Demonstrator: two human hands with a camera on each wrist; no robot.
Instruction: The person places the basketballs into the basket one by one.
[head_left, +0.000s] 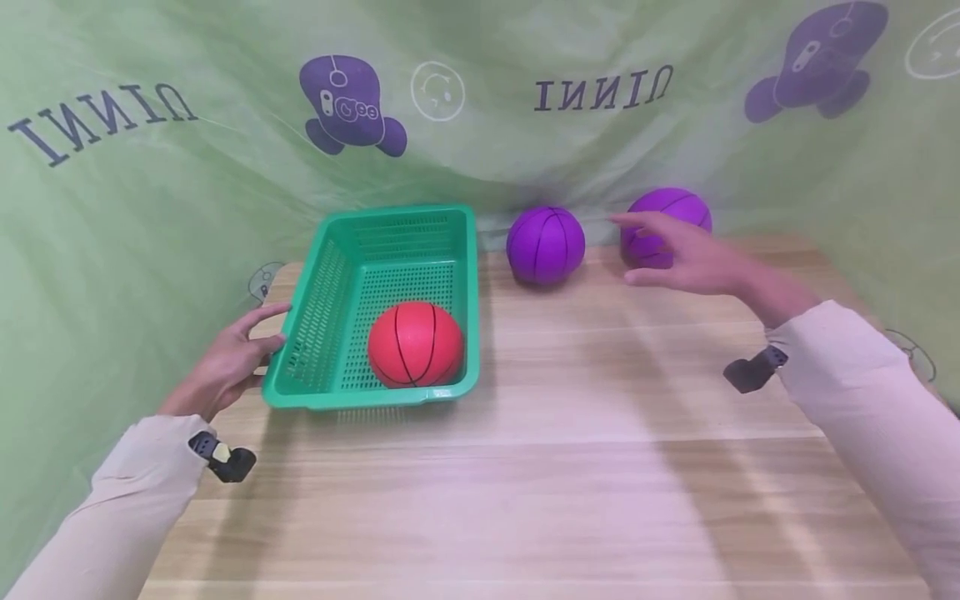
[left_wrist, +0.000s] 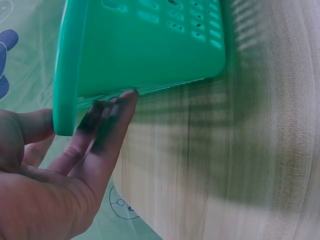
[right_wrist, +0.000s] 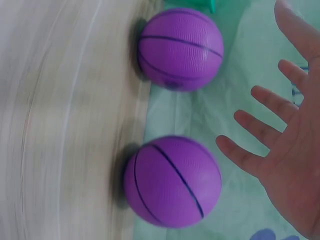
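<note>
A green plastic basket (head_left: 471,317) with perforated walls stands on the left of the table, a red ball (head_left: 415,343) marked like a basketball inside it near the front right corner. At the basket's left side my left hand (head_left: 228,362) holds the rim; the left wrist view has the rim (left_wrist: 65,95) between thumb and fingers, which lie along the outer wall. Two purple balls with black lines sit at the table's back edge: a left ball (head_left: 546,247) and a right ball (head_left: 678,208). My right hand (head_left: 686,254), fingers spread, hovers by the right ball, partly covering it in the head view.
A pale wooden table (head_left: 487,500) lies under everything. Green cloth (head_left: 495,158) printed with purple figures and lettering hangs behind and along both sides, close behind the purple balls.
</note>
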